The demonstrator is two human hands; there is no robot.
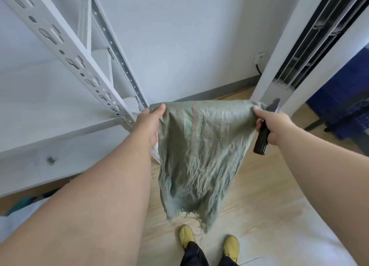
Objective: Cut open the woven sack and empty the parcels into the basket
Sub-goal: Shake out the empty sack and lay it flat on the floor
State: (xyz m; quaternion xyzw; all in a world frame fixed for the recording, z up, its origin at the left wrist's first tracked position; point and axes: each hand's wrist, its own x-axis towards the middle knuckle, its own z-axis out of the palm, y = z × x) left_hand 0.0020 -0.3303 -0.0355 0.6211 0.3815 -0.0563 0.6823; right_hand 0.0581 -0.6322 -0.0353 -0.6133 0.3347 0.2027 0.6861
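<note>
fingers [159, 110] of the left hand [150, 123] pinch one top corner of the green woven sack [199, 155]; the right hand [273, 125] pinches the other corner while also gripping a black-handled knife [262, 139]. sack hangs limp above the wooden floor [259, 195], frayed end near yellow shoes [186, 235], beside the white shelf rack [79, 66].

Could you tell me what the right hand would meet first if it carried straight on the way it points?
Probably the tall white floor-standing unit just beyond the right hand, which holds the limp green woven sack and a black-handled cutter. Depth is unclear.
</note>
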